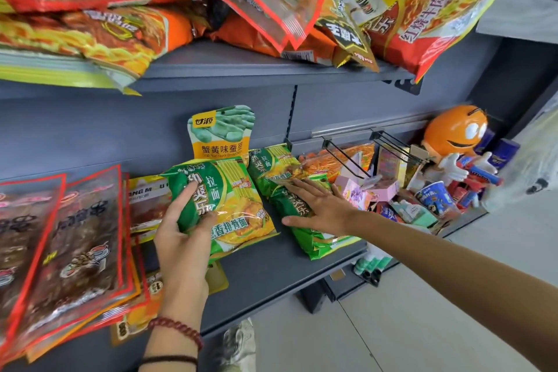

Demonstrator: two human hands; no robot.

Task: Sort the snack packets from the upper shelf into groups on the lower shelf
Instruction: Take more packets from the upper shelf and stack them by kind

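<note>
Progress looks abt halfway at best, by my guess: lower shelf (271, 275) already has groups on it. These are red-edged clear packets (75, 235) fanned out on the left, a yellow packet tucked behind them, a broad bean pouch (222, 133) standing vs the back panel, and a green noodle stack (320, 243) right of centre. Upper shelf (241, 69) is heaped w/ a lot more: orange and red noodle packets (90, 36) on the left, clear red-trimmed bags in the middle, bigger red/yellow ones hanging over the right end, so plenty left to bring down. My left hand (181, 229) grips a green noodle packet (235, 208), fingers and thumb curled round its left end. The packet is tilted up w/ its lower edge at or near the shelf; can't tell if it touches. My right hand (320, 205) lies flat, fingers straight, palm down on the green stack, holding nothing. Held packet sits just left of that stack, a narrow strip of bare shelf btwn them. Print looks the same, so I judge it belongs on that pile. Right end of the shelf has unrelated bits: an orange figure (456, 130), small boxes, a cup.
</note>
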